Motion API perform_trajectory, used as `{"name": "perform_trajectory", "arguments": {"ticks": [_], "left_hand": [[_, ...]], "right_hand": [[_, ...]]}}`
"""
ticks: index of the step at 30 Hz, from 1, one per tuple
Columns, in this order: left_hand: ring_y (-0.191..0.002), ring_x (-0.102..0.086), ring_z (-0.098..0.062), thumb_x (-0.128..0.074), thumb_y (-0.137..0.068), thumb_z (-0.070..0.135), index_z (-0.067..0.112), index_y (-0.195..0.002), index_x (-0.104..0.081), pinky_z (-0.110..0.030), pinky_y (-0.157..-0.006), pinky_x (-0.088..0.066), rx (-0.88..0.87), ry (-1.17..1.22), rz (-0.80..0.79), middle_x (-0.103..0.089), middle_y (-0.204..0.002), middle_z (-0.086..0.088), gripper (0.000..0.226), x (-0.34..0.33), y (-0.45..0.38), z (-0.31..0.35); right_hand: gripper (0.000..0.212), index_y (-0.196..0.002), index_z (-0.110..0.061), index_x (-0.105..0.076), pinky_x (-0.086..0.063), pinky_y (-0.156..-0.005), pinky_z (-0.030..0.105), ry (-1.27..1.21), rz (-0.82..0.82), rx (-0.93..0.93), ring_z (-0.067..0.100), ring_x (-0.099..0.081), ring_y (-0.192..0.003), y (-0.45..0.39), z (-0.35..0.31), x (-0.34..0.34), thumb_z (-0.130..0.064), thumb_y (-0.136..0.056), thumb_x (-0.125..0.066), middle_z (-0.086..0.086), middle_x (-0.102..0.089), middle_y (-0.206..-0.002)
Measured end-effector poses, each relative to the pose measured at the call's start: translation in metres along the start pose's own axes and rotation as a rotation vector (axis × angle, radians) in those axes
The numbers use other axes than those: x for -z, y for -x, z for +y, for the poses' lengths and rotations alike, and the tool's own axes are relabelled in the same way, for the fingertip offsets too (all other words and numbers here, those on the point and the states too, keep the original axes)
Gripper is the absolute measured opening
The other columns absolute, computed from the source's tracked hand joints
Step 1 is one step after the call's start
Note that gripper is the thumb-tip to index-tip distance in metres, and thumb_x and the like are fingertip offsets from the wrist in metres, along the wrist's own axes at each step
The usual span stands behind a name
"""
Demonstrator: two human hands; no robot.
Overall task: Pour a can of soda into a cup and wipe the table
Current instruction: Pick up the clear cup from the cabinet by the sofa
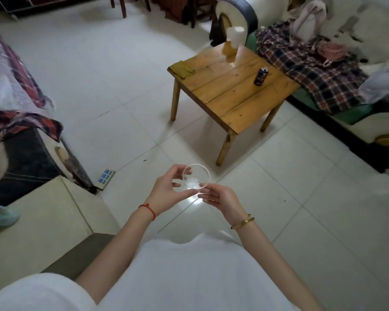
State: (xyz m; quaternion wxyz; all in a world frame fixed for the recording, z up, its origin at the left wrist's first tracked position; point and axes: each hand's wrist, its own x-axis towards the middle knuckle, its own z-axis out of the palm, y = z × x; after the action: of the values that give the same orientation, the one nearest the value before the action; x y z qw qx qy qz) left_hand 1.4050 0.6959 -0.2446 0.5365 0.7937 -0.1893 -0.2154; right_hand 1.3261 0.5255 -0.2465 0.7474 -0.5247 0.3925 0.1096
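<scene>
A clear plastic cup [195,176] is held in front of my body, above the floor tiles. My left hand [169,189] curls its fingers round the cup's left side. My right hand [218,198] pinches the cup's lower right wall with its fingertips. A dark blue soda can [261,76] stands upright on the small wooden table [229,95], near its right edge, well ahead of both hands. A folded olive-yellow cloth [181,69] lies on the table's far left corner.
A white tissue roll [235,35] and a yellowish box [227,49] stand at the table's back corner. A sofa with plaid clothes [312,63] runs along the right. Another covered seat [14,104] is at the left, with a power strip [106,176] on the floor.
</scene>
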Motion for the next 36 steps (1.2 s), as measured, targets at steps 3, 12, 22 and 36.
{"name": "perform_trajectory", "arguments": {"ticks": [3,12,22,36], "left_hand": [[-0.107,-0.062,-0.001,-0.087,-0.071,0.033,0.03,-0.12,-0.056,-0.031,-0.09,-0.054,-0.027,-0.008,-0.051,-0.067,-0.115,0.017,0.058,-0.038,-0.025,0.019],[-0.108,-0.06,0.0,-0.086,-0.072,0.037,0.029,-0.12,-0.055,-0.031,-0.09,-0.056,-0.143,-0.078,-0.266,-0.065,-0.115,0.016,0.057,-0.123,-0.107,0.066],[-0.105,-0.062,-0.005,-0.084,-0.073,0.037,0.032,-0.12,-0.055,-0.037,-0.091,-0.055,-0.183,-0.111,-0.38,-0.065,-0.114,0.016,0.056,-0.203,-0.241,0.115],[-0.111,-0.055,0.009,-0.081,-0.073,0.049,0.036,-0.124,-0.051,-0.027,-0.09,-0.054,-0.209,-0.112,-0.349,-0.058,-0.122,0.028,0.061,-0.291,-0.436,0.189]], "right_hand": [[0.032,-0.117,0.006,-0.067,-0.052,-0.098,0.039,-0.042,0.047,0.032,0.031,-0.069,-0.097,-0.005,-0.01,0.045,-0.009,-0.096,-0.048,0.025,-0.069,-0.114],[0.032,-0.115,0.006,-0.068,-0.06,-0.079,0.026,-0.205,0.204,0.086,0.029,-0.072,-0.093,-0.019,-0.048,0.143,-0.009,-0.097,-0.048,0.02,-0.072,-0.103],[0.033,-0.118,0.005,-0.066,-0.057,-0.084,0.029,-0.287,0.286,0.109,0.033,-0.07,-0.105,-0.086,-0.13,0.232,-0.013,-0.098,-0.048,0.017,-0.072,-0.106],[0.032,-0.12,0.006,-0.065,-0.058,-0.088,0.03,-0.339,0.286,0.16,0.032,-0.07,-0.098,-0.203,-0.289,0.35,-0.01,-0.101,-0.045,0.023,-0.072,-0.108]]}}
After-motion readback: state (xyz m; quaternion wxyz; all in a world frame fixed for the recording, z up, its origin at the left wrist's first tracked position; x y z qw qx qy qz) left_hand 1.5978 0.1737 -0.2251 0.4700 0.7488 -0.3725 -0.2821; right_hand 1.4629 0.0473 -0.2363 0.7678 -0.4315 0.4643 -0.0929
